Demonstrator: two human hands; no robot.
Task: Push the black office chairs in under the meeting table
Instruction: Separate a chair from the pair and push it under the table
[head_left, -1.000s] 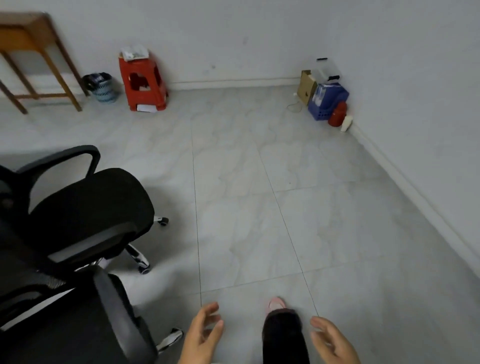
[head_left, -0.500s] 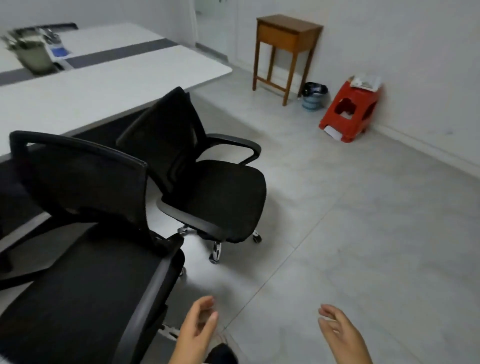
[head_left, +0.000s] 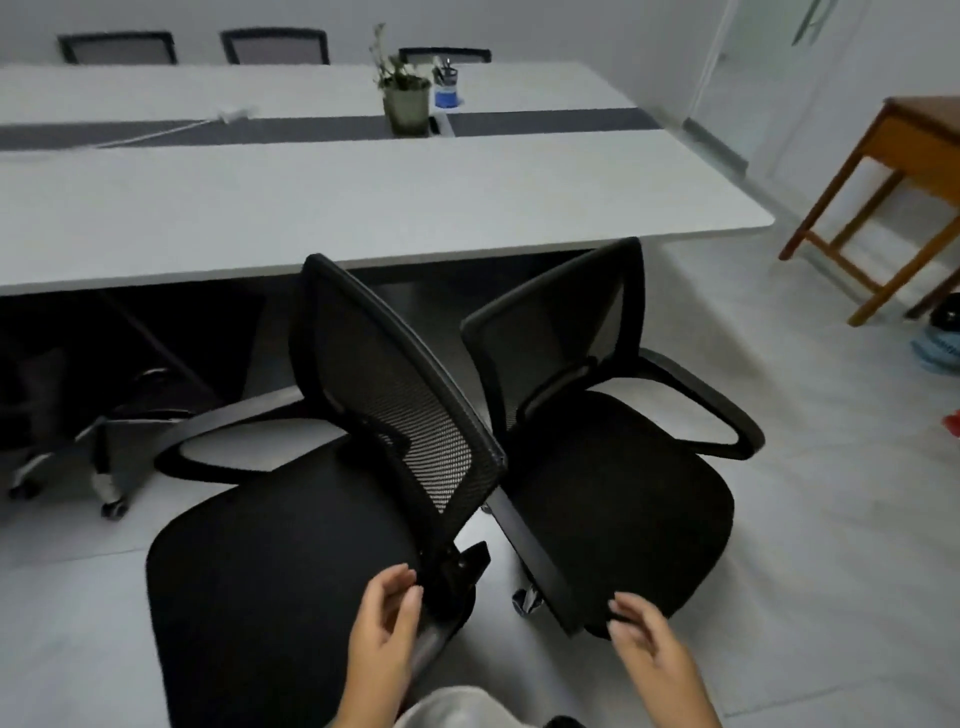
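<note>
An office meeting room: a long white counter (head_left: 311, 208) across the upper frame, black mesh chairs (head_left: 395, 415) along both sides

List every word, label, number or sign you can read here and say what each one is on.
None can be read.
The blue pen holder on the meeting table may carry print, but it is too small and blurred.
The black office chairs show no label.

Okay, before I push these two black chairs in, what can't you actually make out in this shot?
Head view only:
- Near chair: base and casters hidden by its seat.
- Right chair: most casters hidden by its seat.
- Under the table: too dark to see what stands there.
- Left hand, right hand: contact with the chairs unclear.
- Wooden side table: cut off by the right edge.
</note>
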